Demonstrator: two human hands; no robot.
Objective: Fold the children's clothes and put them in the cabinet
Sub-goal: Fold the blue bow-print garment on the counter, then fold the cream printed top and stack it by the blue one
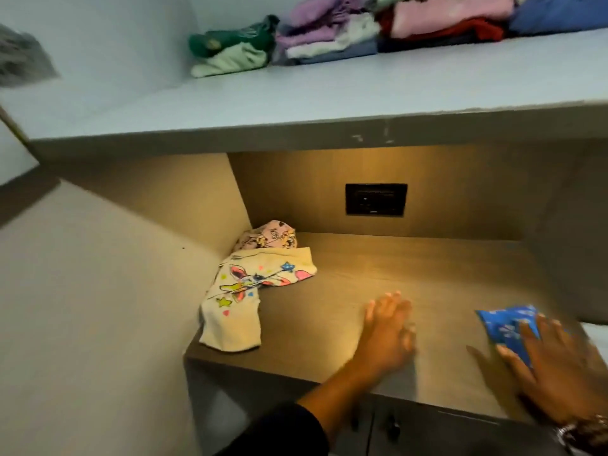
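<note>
**Blue piece going onto the lit shelf**

Nearest me, my right hand (556, 366) lies fingers spread on a blue printed garment (503, 327) at the right front of the wooden shelf (378, 274); the grip is flat, pressing down on it, not closed around it. My left hand (388, 330) rests open and empty, palm down, on bare shelf. I judge this the placing step: I would slide the blue piece back from the edge, smooth it with both palms and keep its fold square.

At the shelf's left back corner lie a cream cartoon-print garment (243, 297), loosely laid, and a pink printed one (266, 236) behind it, touching. On the pale upper shelf (296, 100) sit folded stacks (378, 31).
</note>
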